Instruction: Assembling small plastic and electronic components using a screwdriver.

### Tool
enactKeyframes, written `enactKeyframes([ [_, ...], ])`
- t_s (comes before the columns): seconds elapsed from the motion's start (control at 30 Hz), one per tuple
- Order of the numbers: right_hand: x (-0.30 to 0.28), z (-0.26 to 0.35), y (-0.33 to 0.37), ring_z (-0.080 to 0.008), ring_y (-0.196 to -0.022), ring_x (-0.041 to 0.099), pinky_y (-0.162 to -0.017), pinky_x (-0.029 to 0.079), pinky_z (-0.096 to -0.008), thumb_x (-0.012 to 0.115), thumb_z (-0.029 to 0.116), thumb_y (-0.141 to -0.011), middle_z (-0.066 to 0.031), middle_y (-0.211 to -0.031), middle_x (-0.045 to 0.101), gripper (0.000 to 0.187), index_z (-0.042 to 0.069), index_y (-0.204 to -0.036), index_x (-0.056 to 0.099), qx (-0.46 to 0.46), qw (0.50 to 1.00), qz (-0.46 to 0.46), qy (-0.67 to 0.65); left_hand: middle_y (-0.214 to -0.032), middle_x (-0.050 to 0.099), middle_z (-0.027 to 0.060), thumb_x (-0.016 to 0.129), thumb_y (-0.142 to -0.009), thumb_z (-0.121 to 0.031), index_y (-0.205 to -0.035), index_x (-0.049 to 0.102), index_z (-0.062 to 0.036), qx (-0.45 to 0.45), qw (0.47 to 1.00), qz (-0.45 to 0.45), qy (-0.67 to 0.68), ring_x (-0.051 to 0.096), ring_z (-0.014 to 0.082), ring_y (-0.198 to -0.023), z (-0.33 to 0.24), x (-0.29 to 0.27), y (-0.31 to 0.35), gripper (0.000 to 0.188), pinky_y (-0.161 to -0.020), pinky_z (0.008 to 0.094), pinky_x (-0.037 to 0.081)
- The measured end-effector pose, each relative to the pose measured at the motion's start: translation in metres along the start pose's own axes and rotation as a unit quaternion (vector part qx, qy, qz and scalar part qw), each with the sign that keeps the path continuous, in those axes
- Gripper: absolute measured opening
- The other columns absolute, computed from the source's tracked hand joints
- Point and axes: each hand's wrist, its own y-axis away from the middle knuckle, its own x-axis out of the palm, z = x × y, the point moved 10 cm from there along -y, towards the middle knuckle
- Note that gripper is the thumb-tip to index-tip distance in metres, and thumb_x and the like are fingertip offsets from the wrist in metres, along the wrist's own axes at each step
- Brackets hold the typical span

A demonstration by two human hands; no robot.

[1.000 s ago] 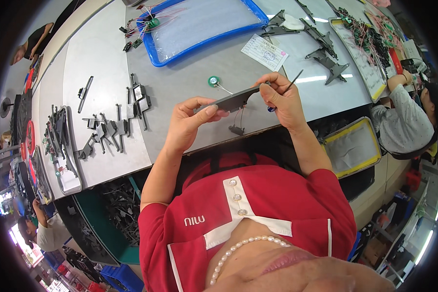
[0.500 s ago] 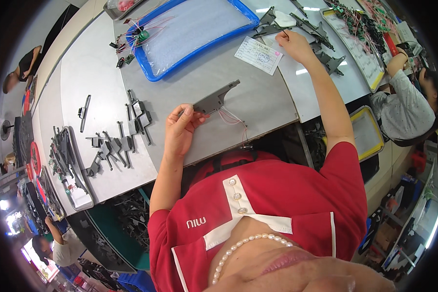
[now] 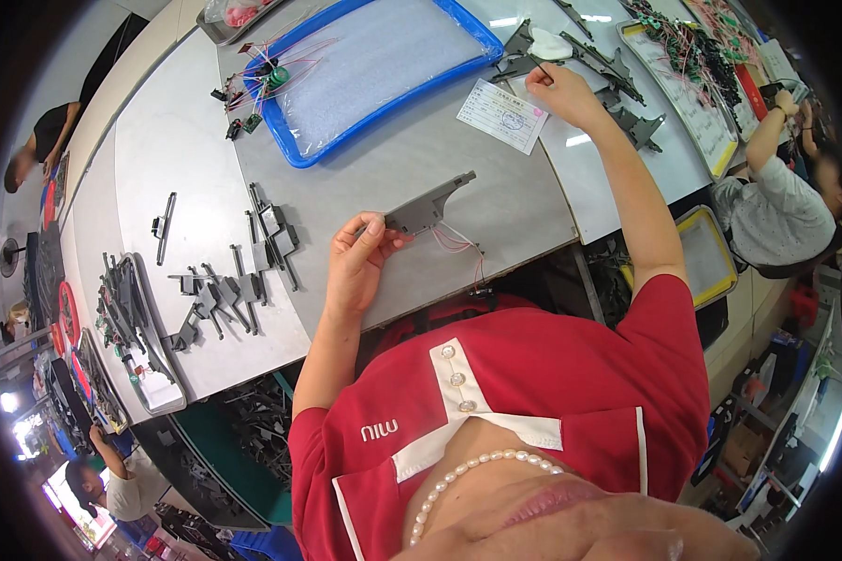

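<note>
The grey bracket is pinched at its left end by the fingers of the left hand, near the desk front edge; the right hand grip cannot be determined.

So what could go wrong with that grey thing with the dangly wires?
Two things, maybe. The left hand grips the grey part by just one end, so it might tip or slip. And its thin wires hang loose, with a small dark piece by the near edge of the table, so they could snag or get tugged.
</note>
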Motion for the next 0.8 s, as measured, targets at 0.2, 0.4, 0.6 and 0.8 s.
enactKeyframes([
  [0.2,0.003,0.013,-0.005,-0.0187,-0.068,0.060,-0.064,0.047,-0.0314,0.062,0.025,-0.075,-0.0060,-0.076,0.063,0.024,0.004,-0.088,0.062,-0.009,0.998,0.013,0.053,-0.081,0.063,0.0070,0.055,-0.091,-0.016,-0.087,0.058,-0.0056,0.001,1.000,-0.004,-0.011,0.062,0.0175,-0.076,0.000,-0.001,-0.001,0.012,-0.072,0.0284,0.048],
  [0.4,0.012,0.009,-0.007,-0.0172,-0.069,0.061,-0.063,0.047,-0.0299,0.066,0.026,-0.073,-0.0059,-0.077,0.064,0.027,0.004,-0.088,0.062,-0.012,0.999,0.026,-0.014,-0.080,0.062,0.0064,0.055,-0.090,-0.016,-0.087,0.058,-0.0058,-0.003,1.000,-0.007,-0.005,0.061,0.0169,-0.075,0.003,-0.003,-0.001,0.011,-0.072,0.0288,0.048],
  [0.6,0.010,0.006,-0.003,-0.0189,-0.073,0.063,-0.066,0.048,-0.0310,0.064,0.024,-0.074,-0.0068,-0.081,0.066,0.026,0.005,-0.091,0.062,0.033,0.999,0.029,0.021,-0.080,0.062,0.0064,0.056,-0.090,-0.016,-0.087,0.058,-0.0059,-0.002,1.000,-0.010,-0.007,0.061,0.0176,-0.075,0.003,-0.005,-0.001,0.011,-0.072,0.0286,0.048],
  [0.8,-0.001,0.010,0.005,-0.0199,-0.075,0.064,-0.067,0.049,-0.0328,0.062,0.025,-0.075,-0.0065,-0.082,0.067,0.024,0.005,-0.090,0.062,0.054,0.996,-0.003,0.071,-0.080,0.062,0.0075,0.058,-0.089,-0.017,-0.089,0.060,-0.0033,-0.006,1.000,-0.005,0.000,0.059,0.0171,-0.076,0.004,-0.004,-0.001,0.014,-0.074,0.0291,0.047],
])
